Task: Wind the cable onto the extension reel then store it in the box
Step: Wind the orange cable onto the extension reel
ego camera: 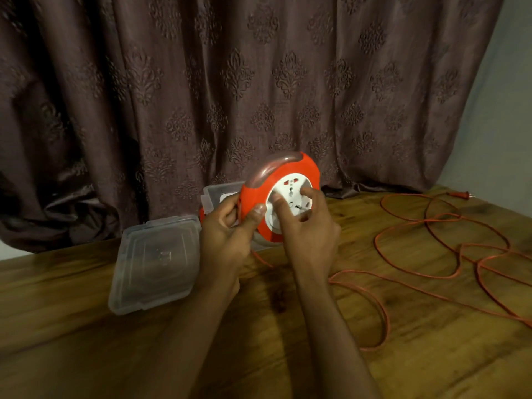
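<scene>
The left hand (pixel 230 226) grips the orange rim of the extension reel (pixel 280 197), thumb across its front edge, holding it tilted above the wooden table (pixel 201 326); the right hand (pixel 308 223) has its fingers curled onto the white socket hub (pixel 289 201) — apparently to turn it. Nearly all the cable (pixel 449 254) lies in loose loops to the right, its plug (pixel 460 194) at the far end. To wind well, the person likely needs a steady rim and even turns, so the loops feed without knotting. The clear box (pixel 214 197) sits just behind the reel, its lid (pixel 157 263) left — storage comes later.
</scene>
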